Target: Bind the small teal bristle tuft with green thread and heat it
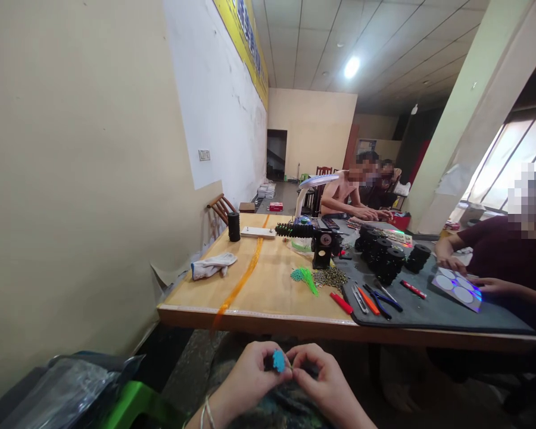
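Observation:
Below the table's front edge, in the head view, my two hands meet over my lap. My left hand (255, 376) is closed on a small bright-blue tuft (279, 361) that sticks up between thumb and forefinger; its exact kind is hard to make out. My right hand (321, 378) pinches with thumb and forefinger right beside it, the tips almost touching my left thumb. Something tiny and yellowish shows between the fingertips, too small to name. A bangle circles my left wrist.
The wooden table (196, 298) bears a white glove (214, 266), orange strands (241, 284), a black clamp device (322, 247), green strands (310, 280) and small metal pieces (330, 277). On the dark mat (438, 313) lie pliers (384, 301), snips (360, 300) and black spools (386, 256). Two co-workers sit rightward.

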### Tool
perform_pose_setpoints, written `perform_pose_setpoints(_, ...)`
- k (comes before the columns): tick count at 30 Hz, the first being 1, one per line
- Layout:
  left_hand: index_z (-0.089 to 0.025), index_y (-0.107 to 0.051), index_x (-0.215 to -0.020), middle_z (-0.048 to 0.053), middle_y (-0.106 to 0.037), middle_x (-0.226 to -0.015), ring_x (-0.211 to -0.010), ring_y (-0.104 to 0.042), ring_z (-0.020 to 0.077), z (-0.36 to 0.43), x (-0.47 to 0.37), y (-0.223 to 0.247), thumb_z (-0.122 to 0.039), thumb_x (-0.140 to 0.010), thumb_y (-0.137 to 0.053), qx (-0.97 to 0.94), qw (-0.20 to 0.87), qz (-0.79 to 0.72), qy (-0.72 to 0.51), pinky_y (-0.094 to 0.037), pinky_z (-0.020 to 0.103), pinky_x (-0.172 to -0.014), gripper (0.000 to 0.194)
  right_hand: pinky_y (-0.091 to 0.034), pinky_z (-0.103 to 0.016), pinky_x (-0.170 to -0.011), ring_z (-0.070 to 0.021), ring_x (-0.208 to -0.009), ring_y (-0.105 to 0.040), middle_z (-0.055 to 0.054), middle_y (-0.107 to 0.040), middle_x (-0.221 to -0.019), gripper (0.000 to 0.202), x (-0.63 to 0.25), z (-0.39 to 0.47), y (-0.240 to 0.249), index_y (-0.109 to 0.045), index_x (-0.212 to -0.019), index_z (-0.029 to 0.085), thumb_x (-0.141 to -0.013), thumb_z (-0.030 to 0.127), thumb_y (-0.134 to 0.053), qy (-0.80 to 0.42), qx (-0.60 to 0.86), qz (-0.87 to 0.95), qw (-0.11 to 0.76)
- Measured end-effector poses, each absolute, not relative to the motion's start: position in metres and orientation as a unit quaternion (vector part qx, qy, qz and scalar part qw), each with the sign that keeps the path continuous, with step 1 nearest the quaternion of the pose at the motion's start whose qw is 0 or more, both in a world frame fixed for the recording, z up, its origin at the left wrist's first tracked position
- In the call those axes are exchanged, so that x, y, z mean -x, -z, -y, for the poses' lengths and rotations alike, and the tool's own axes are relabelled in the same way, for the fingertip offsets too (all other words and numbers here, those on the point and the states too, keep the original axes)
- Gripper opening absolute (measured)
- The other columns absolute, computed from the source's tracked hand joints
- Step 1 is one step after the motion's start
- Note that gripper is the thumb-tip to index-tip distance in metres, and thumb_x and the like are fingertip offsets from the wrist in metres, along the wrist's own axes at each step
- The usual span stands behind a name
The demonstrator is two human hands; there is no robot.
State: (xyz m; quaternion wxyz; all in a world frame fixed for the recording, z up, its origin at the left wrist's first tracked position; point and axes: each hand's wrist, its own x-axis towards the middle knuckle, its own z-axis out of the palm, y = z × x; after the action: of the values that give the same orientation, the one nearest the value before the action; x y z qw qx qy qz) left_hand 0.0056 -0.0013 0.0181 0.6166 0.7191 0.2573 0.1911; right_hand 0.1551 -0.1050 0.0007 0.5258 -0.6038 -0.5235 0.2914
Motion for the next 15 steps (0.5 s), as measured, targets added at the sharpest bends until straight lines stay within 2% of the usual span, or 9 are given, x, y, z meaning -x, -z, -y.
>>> perform_pose_setpoints(3, -0.015, -0.062, -0.073, -0.002, -0.057, -0.066, -0.066, -0.05, 0.0137, 0.003, -0.005, -0.012, -0.031, -0.065, -0.074, -0.696, 0.632, -0.25, -0.231, -0.039, 0.026, -0.065, 0.022, -0.046, -0.039, -0.083, -0.028, -0.089, -0.066, -0.011, -0.075, -0.091, 0.022, -0.158, 0.102, 0.006, -0.062, -0.062, 0.019, -0.067, 0.038, -0.073, -0.365, 0.587, 0.418, 0.589)
perform_pose_setpoints(6, -0.016, -0.058, -0.074, -0.002, -0.056, -0.069, -0.066, -0.048, 0.0127, 0.01, -0.007, 0.001, -0.036, -0.066, -0.076, -0.679, 0.645, -0.237, -0.259, -0.038, 0.025, -0.065, 0.029, -0.044, -0.041, -0.09, -0.0304, -0.097, -0.065, -0.011, -0.075, -0.094, 0.031, -0.158, 0.101, 0.012, -0.065, -0.062, 0.019, -0.062, 0.047, -0.078, -0.397, 0.573, 0.346, 0.628)
perform_pose_setpoints(9, -0.017, -0.054, -0.075, -0.003, -0.054, -0.069, -0.065, -0.046, 0.0116, 0.018, -0.014, 0.017, -0.041, -0.065, -0.078, -0.655, 0.668, -0.223, -0.272, -0.037, 0.024, -0.064, 0.035, -0.042, -0.043, -0.095, -0.0318, -0.104, -0.063, -0.01, -0.075, -0.097, 0.035, -0.156, 0.1, 0.017, -0.066, -0.062, 0.019, -0.058, 0.051, -0.08, -0.404, 0.564, 0.301, 0.655)
perform_pose_setpoints(12, -0.018, -0.052, -0.074, -0.005, -0.05, -0.066, -0.063, -0.043, 0.0107, 0.022, -0.021, 0.029, -0.043, -0.066, -0.078, -0.634, 0.681, -0.213, -0.298, -0.036, 0.023, -0.062, 0.037, -0.043, -0.043, -0.094, -0.0324, -0.104, -0.063, -0.01, -0.076, -0.095, 0.039, -0.155, 0.099, 0.025, -0.066, -0.06, 0.019, -0.054, 0.054, -0.082, -0.414, 0.553, 0.277, 0.668)
perform_pose_setpoints(15, -0.017, -0.056, -0.074, -0.005, -0.05, -0.066, -0.064, -0.043, 0.011, 0.022, -0.025, 0.032, -0.044, -0.068, -0.077, -0.633, 0.668, -0.222, -0.321, -0.036, 0.023, -0.062, 0.035, -0.045, -0.039, -0.091, -0.0297, -0.1, -0.064, -0.009, -0.076, -0.095, 0.037, -0.155, 0.099, 0.032, -0.068, -0.062, 0.019, -0.056, 0.052, -0.082, -0.425, 0.544, 0.275, 0.669)
